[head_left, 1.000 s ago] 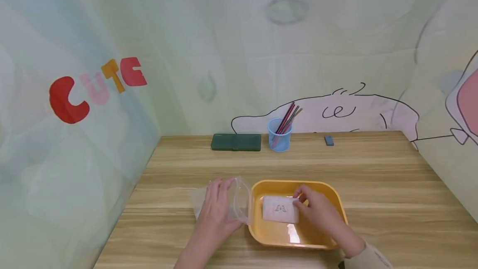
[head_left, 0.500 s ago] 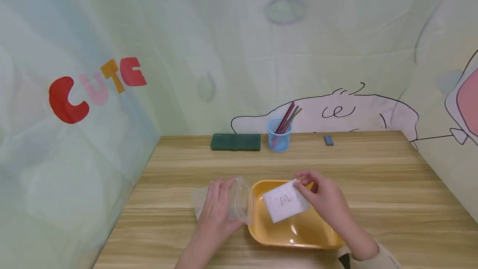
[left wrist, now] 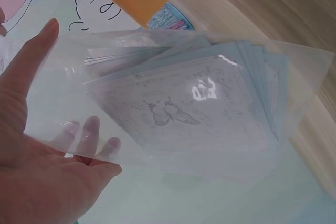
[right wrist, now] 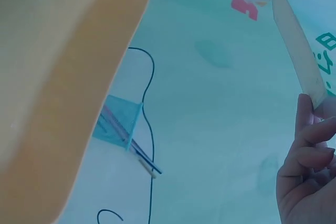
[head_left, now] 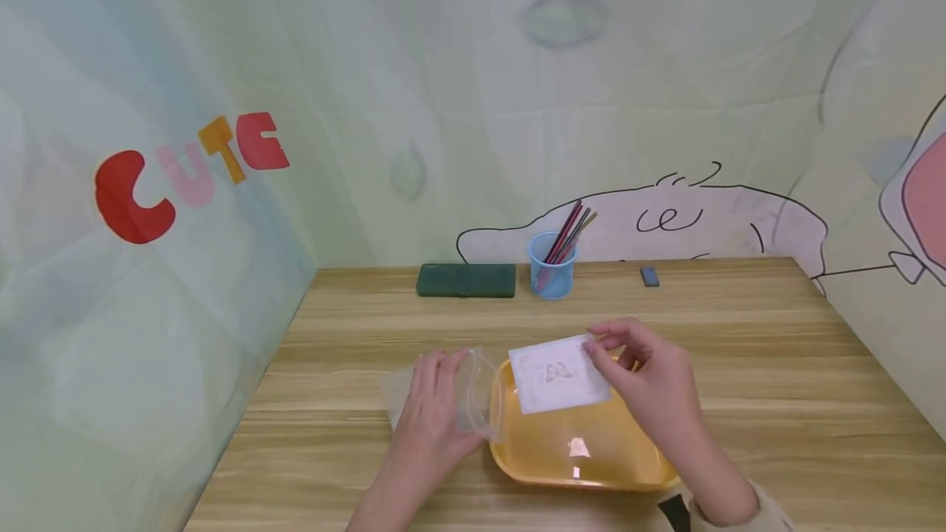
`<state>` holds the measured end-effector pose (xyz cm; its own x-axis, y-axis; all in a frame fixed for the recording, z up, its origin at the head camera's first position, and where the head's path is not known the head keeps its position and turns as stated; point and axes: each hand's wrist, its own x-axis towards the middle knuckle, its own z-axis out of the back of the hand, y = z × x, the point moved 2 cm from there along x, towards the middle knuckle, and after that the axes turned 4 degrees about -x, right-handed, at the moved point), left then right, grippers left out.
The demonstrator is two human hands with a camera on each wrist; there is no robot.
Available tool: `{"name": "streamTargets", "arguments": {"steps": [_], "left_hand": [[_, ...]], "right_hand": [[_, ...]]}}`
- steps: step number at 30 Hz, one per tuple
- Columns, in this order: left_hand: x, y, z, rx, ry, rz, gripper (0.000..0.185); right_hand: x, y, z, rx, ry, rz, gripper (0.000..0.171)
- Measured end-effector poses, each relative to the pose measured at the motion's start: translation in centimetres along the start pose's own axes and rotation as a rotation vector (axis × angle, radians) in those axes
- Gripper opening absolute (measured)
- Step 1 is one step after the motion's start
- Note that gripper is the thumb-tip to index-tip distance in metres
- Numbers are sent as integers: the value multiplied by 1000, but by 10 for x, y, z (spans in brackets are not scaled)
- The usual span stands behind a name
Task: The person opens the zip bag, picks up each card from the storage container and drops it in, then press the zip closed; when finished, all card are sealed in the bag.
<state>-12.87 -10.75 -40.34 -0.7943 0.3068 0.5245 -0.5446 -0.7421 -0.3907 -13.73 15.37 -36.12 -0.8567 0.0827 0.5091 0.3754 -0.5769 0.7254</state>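
Note:
My right hand [head_left: 654, 380] pinches a thin white card [head_left: 554, 376] with a small butterfly print by its upper right corner. The card hangs tilted above the far part of the yellow tray [head_left: 591, 466]; the right wrist view shows the card [right wrist: 296, 45] nearly edge-on. Left of the tray, my left hand [head_left: 427, 417] grips a clear plastic bag [head_left: 480, 401] near its spread mouth, thumb and fingers apart. Inside the bag, several similar butterfly cards [left wrist: 173, 98] lie fanned in a stack in the left wrist view.
Along the table's back edge are a dark green flat case [head_left: 466, 281], a light blue cup [head_left: 553, 279] with several pencils, and a small blue-grey block [head_left: 649, 277]. A printed curtain [head_left: 355, 105] hangs behind and at the sides of the wooden table [head_left: 310, 450].
My right hand has lifted the card from inside the tray, up and away from me, turning it on the way. The left hand and its bag have stayed nearly still.

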Motion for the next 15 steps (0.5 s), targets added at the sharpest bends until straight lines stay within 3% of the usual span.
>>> {"name": "streamTargets", "arguments": {"steps": [15], "left_hand": [[2, -5, -1, 13, 25, -2, 105]], "right_hand": [[-5, 11, -26, 136, 33, -7, 16]]}}
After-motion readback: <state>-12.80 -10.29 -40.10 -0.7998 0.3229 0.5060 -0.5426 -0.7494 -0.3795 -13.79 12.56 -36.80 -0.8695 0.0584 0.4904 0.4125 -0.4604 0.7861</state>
